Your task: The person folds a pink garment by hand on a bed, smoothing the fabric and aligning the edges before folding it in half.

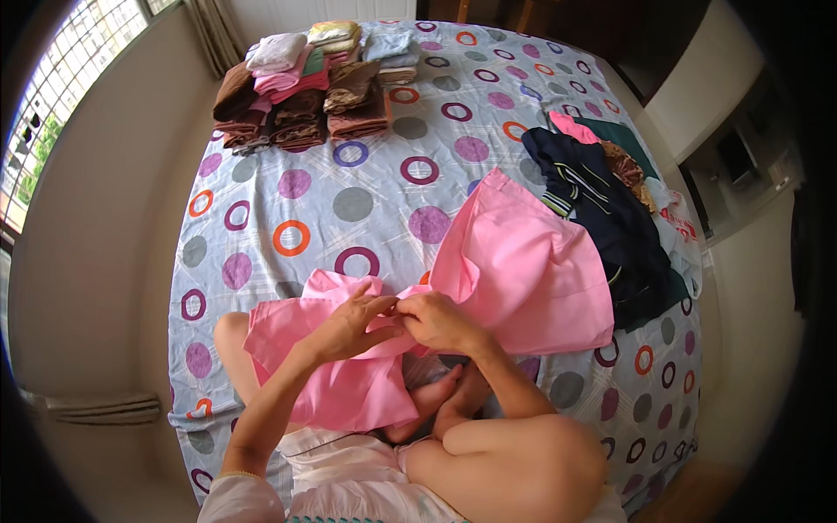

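A pink cloth garment (523, 274) lies across my lap and the bed, gathered into a narrow part between my hands. My left hand (356, 325) rests on the gathered part, its thumb and fingers spread around the cloth; whether it grips is hard to tell. Beside it, touching at the fingertips, my right hand (435, 320) is closed on the pink fabric. One end of the garment drapes over my leg on the left. The wider end spreads flat on the bed at the right, reaching the dark navy garment.
Stacks of folded clothes (301, 98) stand at the far left of the patterned bedsheet (353, 202). At the right lie a navy garment with striped trim (595, 209), a dark green cloth (621, 140), and a white plastic bag (680, 242) with red print near the bed's edge.
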Demonstrator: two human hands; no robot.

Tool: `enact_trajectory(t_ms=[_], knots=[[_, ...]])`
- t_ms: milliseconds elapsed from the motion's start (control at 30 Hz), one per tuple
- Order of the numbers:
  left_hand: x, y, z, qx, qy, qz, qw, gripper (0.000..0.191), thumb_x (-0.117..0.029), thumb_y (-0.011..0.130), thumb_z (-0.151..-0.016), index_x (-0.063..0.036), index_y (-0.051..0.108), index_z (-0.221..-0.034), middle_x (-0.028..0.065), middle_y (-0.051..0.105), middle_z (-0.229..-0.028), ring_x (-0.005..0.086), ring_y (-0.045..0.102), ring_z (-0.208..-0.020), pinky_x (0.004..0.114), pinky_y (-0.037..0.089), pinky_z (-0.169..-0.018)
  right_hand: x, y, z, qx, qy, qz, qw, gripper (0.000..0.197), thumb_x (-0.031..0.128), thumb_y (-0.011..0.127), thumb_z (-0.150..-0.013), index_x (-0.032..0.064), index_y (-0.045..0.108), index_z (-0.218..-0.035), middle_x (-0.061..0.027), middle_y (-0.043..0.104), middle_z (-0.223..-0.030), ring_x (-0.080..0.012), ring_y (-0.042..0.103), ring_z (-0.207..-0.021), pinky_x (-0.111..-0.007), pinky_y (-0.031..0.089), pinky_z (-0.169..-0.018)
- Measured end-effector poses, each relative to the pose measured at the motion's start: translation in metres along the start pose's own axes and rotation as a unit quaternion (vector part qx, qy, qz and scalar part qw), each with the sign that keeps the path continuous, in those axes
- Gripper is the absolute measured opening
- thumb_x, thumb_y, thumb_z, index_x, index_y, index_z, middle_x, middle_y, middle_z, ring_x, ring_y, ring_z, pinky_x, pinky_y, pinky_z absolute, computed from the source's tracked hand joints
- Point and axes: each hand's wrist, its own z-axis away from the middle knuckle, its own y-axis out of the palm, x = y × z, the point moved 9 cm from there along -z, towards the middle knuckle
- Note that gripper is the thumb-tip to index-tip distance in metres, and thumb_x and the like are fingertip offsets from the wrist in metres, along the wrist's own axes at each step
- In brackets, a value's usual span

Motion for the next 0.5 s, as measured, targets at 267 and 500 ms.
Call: enact_trajectory(t_ms=[267,500], knots=[[0.025,0.025,0.02,-0.051,-0.16,0.126,0.978,0.017,-0.014,0.059,-0.073,0.0018,0.056,-0.079,0.0055,0.049,-0.056,0.0064,0.042,-0.054,0.025,0.037,-0.048,-0.014,-0.032,0.014,-0.062,-0.042,0.057,0.996,0.015,0.003,0.052,-0.068,0.0013,0.057,-0.082,-0.0133,0.056,-0.086,-0.0271,0.053,-0.083,-0.033,0.041,-0.071],[0.036,0.033,0.063,-0.109,-0.226,0.21,0.945,0.02,-0.018,0.055,-0.076,0.0016,0.052,-0.071,0.0012,0.04,-0.052,0.0059,0.037,-0.052,0.024,0.032,-0.045,-0.127,-0.092,0.014,-0.006,0.119,0.266,0.957,0.024,0.001,0.045,-0.068,0.0071,0.057,-0.088,-0.0113,0.051,-0.096,-0.0289,0.049,-0.086,-0.034,0.041,-0.074]])
